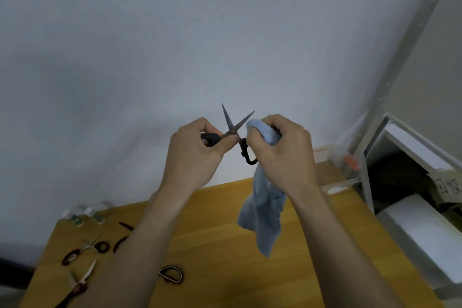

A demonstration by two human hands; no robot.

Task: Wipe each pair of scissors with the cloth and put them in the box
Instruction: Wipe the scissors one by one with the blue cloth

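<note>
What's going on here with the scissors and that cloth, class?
A person holds an open pair of black-handled scissors up in the air, the left hand gripping one handle. The right hand holds a light blue cloth bunched against one blade, wiping it. More scissors lie on the wooden table below on the left, not yet in a box. A clear plastic box sits at the table's far right corner.

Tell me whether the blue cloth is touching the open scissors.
Touching. The head view shows the cloth, bunched in the right hand, pressed against one blade of the scissors.
</note>
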